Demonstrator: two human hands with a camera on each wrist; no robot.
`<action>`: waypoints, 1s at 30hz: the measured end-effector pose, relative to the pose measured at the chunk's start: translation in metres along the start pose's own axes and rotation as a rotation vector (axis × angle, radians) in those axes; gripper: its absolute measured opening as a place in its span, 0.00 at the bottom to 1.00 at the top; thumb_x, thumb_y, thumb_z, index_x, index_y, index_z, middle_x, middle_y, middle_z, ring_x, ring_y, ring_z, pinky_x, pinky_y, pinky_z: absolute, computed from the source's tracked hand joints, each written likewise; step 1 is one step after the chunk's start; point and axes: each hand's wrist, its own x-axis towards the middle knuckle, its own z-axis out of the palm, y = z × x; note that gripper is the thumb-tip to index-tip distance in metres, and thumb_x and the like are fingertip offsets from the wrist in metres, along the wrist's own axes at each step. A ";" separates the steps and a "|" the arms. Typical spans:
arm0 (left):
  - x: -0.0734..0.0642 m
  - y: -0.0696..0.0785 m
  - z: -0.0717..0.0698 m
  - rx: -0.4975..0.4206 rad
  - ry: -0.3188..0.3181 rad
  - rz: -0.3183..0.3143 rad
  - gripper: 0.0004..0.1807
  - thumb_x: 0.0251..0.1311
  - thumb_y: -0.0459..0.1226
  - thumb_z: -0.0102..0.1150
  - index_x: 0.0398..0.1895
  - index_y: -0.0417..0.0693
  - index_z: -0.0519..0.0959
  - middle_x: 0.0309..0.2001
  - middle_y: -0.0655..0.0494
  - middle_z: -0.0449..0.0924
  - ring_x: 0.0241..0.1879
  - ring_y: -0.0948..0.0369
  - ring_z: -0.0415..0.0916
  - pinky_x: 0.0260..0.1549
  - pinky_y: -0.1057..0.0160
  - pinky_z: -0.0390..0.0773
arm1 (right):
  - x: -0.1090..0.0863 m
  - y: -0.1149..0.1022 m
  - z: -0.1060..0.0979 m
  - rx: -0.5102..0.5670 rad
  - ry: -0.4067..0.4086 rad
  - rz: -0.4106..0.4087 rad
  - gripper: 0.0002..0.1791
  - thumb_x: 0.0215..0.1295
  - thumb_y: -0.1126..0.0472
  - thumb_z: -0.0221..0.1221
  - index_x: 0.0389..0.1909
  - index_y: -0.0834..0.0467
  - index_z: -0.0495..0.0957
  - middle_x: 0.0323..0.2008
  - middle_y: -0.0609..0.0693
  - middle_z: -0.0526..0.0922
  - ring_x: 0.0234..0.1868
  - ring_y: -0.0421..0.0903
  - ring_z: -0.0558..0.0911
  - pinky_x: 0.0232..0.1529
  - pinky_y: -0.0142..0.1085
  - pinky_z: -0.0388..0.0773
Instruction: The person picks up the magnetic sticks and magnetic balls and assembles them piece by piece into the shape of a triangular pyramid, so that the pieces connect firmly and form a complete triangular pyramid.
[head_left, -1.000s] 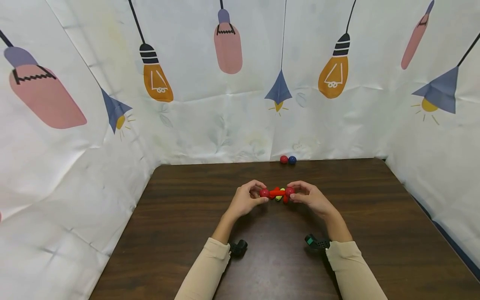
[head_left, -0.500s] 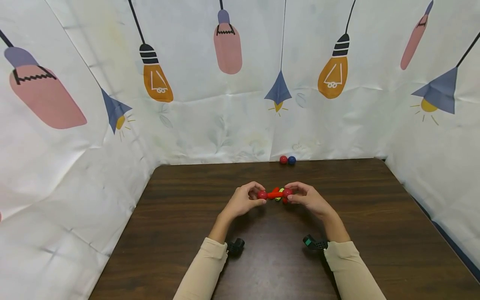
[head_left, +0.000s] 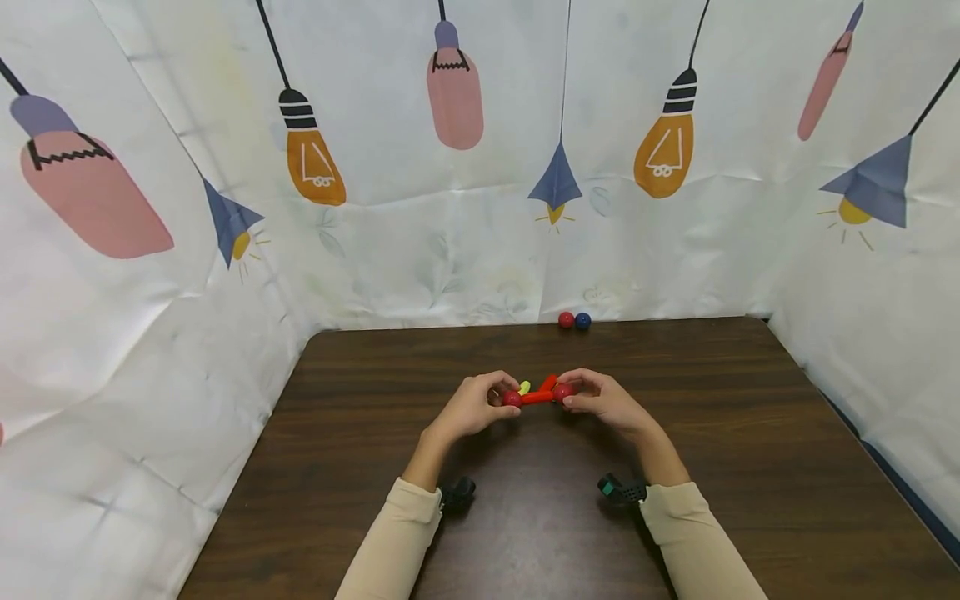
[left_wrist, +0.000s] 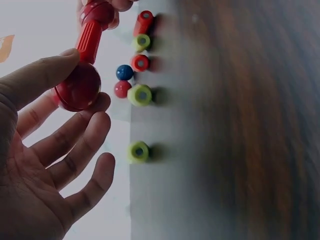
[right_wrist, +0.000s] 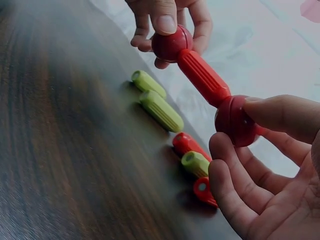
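Observation:
In the head view a red ribbed rod point(head_left: 536, 397) joins two red balls, held up over the dark table. My left hand point(head_left: 471, 405) pinches the left red ball point(head_left: 512, 398) between thumb and fingers. At the other end, the right red ball point(head_left: 562, 392) is pinched by my right hand point(head_left: 604, 403). The left wrist view shows the near red ball point(left_wrist: 80, 87) under the thumb, with the other fingers spread below it. From the right wrist, the red rod point(right_wrist: 202, 77) runs straight between both balls.
Beyond the hands, yellow-green rods point(right_wrist: 162, 111) and red rods point(right_wrist: 190, 145) lie on the wooden table point(head_left: 360, 467). A loose red ball point(head_left: 566, 319) and a blue ball point(head_left: 582, 321) sit side by side at its back edge. A patterned white cloth point(head_left: 480, 250) hangs behind.
Both hands have moved left and slightly toward the body, carrying the joined rod and balls. More of the yellow-green and red rods behind now shows.

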 end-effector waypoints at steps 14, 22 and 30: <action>-0.028 -0.016 -0.012 0.049 0.018 -0.003 0.14 0.56 0.39 0.77 0.45 0.55 0.84 0.36 0.61 0.88 0.32 0.65 0.79 0.34 0.66 0.79 | 0.006 0.002 0.020 -0.027 -0.093 -0.034 0.21 0.70 0.62 0.63 0.61 0.65 0.76 0.52 0.64 0.80 0.45 0.55 0.85 0.47 0.39 0.85; -0.036 -0.025 -0.020 0.066 -0.019 -0.030 0.14 0.55 0.39 0.77 0.44 0.55 0.85 0.36 0.62 0.87 0.35 0.64 0.80 0.36 0.66 0.79 | 0.003 0.001 0.013 -0.043 -0.042 -0.018 0.23 0.72 0.60 0.62 0.62 0.67 0.74 0.55 0.70 0.78 0.46 0.49 0.86 0.49 0.43 0.85; -0.041 -0.031 -0.027 0.108 -0.042 -0.076 0.15 0.54 0.38 0.78 0.43 0.55 0.84 0.36 0.60 0.86 0.34 0.63 0.78 0.36 0.63 0.79 | -0.002 -0.001 -0.002 -0.031 0.011 -0.001 0.25 0.74 0.57 0.61 0.65 0.66 0.72 0.56 0.69 0.77 0.48 0.50 0.86 0.52 0.40 0.83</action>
